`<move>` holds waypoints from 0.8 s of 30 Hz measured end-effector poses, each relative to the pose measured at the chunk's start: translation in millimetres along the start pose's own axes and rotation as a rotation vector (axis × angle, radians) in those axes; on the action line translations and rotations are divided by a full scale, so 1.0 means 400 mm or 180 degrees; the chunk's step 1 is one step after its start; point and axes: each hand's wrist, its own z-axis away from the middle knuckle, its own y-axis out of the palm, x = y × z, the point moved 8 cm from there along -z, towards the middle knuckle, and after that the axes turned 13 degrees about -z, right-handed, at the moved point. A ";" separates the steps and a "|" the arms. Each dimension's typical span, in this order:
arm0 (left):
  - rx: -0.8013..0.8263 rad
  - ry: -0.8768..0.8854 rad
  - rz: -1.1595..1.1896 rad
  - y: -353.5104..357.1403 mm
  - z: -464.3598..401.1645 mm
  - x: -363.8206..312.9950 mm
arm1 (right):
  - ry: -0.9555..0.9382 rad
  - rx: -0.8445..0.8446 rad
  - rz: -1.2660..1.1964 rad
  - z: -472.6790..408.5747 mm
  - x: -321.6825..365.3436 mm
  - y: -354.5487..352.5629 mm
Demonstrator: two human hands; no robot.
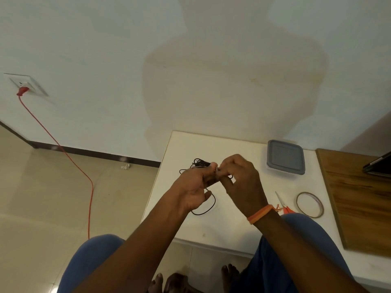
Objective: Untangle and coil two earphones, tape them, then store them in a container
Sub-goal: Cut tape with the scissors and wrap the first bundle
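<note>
Hands: the left hand [195, 182] grips a bundle of black earphone cable [200, 162] above the desk [232, 227]; the right hand [241, 176], just beside it, pinches the cable where the two meet.
Red cord [63, 151]: far left, running from a wall socket [26, 84] down across the floor.
Cable position: held over the middle of the desk, with one loop [208, 208] hanging below the left hand toward the near side. Whether this is one earphone or both tangled together, I cannot tell.
Handling: the wire looks thin, light and limp, so it likely snags on itself; better taken near a knot and eased loose than tugged.
Container [285, 156]: far right of the hands, grey lid on.
Scissors [282, 203]: near right, orange handles partly hidden by the right wrist.
Tape roll [310, 205]: right of the scissors, lying flat.
Stage: probably untangling; nothing looks taped yet.
</note>
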 end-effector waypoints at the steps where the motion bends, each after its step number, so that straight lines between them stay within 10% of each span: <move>1: 0.0018 0.0026 -0.0079 0.003 -0.005 -0.002 | 0.0271 -0.0136 -0.0331 -0.001 -0.018 -0.013; 9: 0.0149 0.0283 -0.0492 0.007 -0.022 -0.019 | 0.2795 -0.0112 -0.3035 0.056 -0.156 0.023; 24: 0.0575 0.0562 0.0243 0.031 -0.029 -0.060 | 0.2233 -0.0527 -0.2440 0.030 -0.174 -0.004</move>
